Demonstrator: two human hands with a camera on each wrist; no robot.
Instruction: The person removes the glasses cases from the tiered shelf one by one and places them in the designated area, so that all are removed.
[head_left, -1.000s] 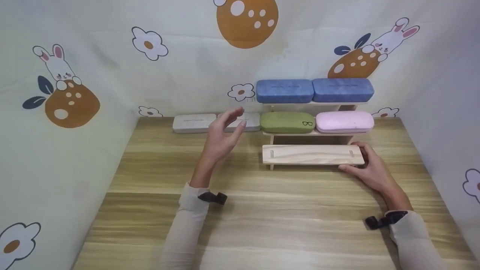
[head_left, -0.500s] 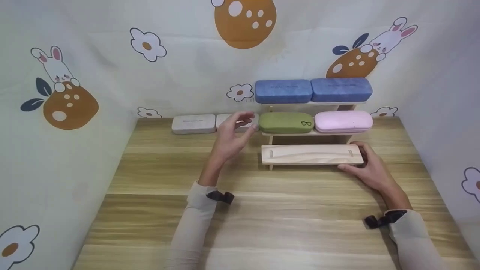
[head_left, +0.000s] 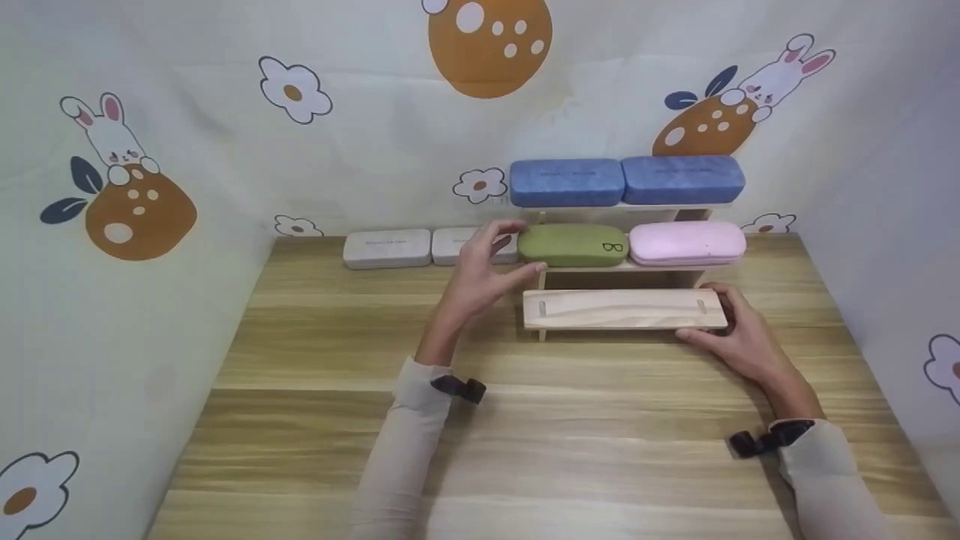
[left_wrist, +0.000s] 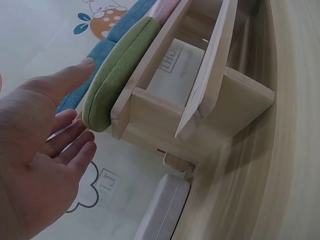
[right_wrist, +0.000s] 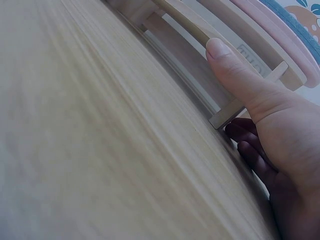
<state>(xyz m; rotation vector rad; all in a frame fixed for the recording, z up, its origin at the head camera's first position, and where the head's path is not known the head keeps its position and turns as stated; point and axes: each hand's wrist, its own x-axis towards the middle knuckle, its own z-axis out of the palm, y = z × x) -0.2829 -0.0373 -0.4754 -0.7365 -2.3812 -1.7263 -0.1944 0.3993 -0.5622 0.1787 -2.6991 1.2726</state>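
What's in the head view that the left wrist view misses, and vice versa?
Head only: the right grip at the right end of the wooden stand, and the glasses mark on the green case.
Left wrist only: boxed lettering seen through the stand.
Both: the left grip, stand, green case, blue cases, pink case (partial in the wrist view), at least one grey case.

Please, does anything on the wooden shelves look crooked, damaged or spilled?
Nothing stands out. On the pale wooden shelves, two blue oblong cases, a rounded green case and a rounded pink case sit in even rows; I see no spill or damage.
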